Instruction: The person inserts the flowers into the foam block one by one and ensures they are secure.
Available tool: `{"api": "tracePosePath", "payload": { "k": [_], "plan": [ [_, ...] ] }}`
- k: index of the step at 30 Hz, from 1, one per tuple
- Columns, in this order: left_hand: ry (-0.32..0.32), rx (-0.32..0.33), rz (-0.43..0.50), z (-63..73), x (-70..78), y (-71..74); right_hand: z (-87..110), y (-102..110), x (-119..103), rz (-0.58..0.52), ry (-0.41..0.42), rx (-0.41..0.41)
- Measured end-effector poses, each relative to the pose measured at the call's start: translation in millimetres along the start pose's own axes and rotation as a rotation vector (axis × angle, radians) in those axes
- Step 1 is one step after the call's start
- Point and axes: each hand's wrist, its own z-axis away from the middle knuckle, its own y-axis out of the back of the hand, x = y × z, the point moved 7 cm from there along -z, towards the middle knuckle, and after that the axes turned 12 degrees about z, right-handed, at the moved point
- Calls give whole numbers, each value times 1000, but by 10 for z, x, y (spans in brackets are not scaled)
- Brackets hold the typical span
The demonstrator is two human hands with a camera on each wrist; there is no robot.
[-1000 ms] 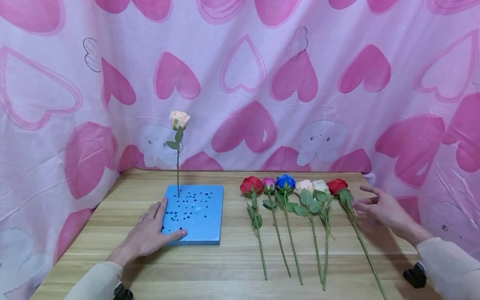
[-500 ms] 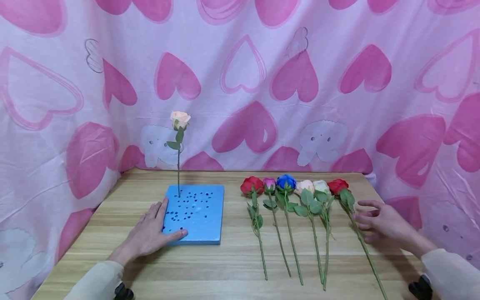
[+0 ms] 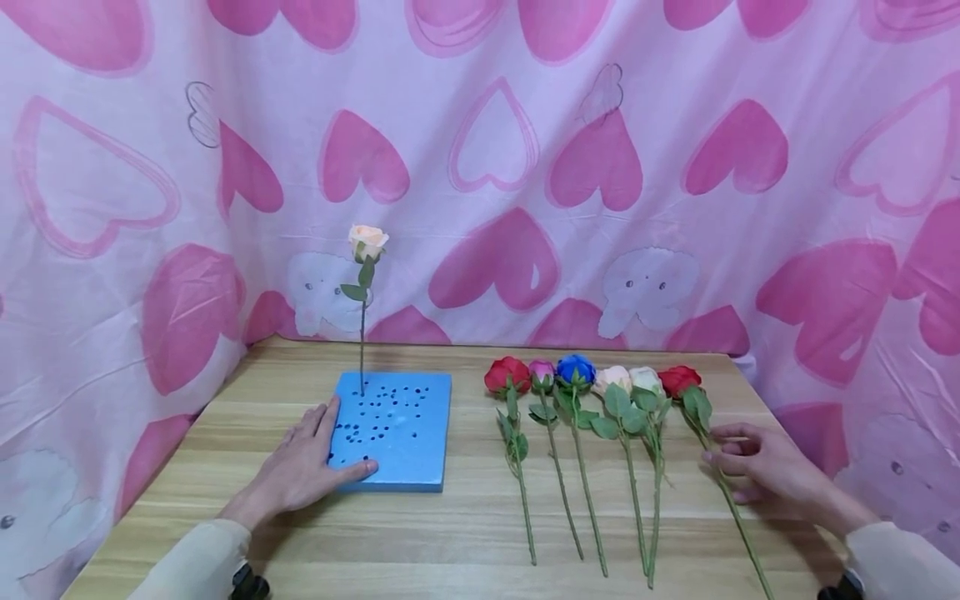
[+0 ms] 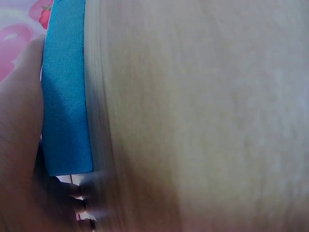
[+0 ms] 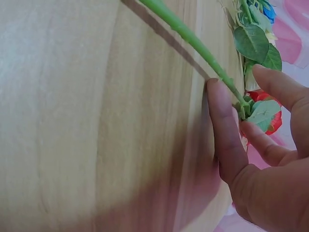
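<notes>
My left hand (image 3: 303,458) rests on the left edge of a blue foam block (image 3: 408,454) dotted with holes, thumb on its top. In the left wrist view the block's side (image 4: 67,96) shows beside that hand. A pale peach rose (image 3: 367,242) stands upright, its stem in a hole near the block's back left. At the right, my right hand (image 3: 772,471) is at the stem of the rightmost red rose (image 3: 680,381), which lies on the table. In the right wrist view, its fingers are spread about the green stem (image 5: 198,46) and not closed on it.
Left of that rose lie another red rose (image 3: 507,377), a purple one (image 3: 542,372), a blue one (image 3: 575,369), a pale pink one (image 3: 613,377) and a white one (image 3: 646,381). A pink heart-print curtain (image 3: 495,258) hangs behind the wooden table (image 3: 360,542).
My right hand has lowered toward the rightmost red rose's stem, its fingers drawing nearer together. The left hand stays on the block. The head view has shifted slightly.
</notes>
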Motion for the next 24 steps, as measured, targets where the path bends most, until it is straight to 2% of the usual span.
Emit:
{"api": "tracePosePath", "payload": {
  "k": [8, 14, 18, 24],
  "plan": [
    [15, -14, 11, -2, 2, -8, 18, -36, 55, -16, -22, -14],
    [26, -20, 13, -7, -4, -13, 38, -48, 45, 27, -14, -29],
    [31, -18, 18, -4, -9, -13, 21, -57, 43, 26, -1, -73],
    [33, -19, 24, 5, -6, -10, -16, -76, 59, -38, -24, -185]
  ]
}}
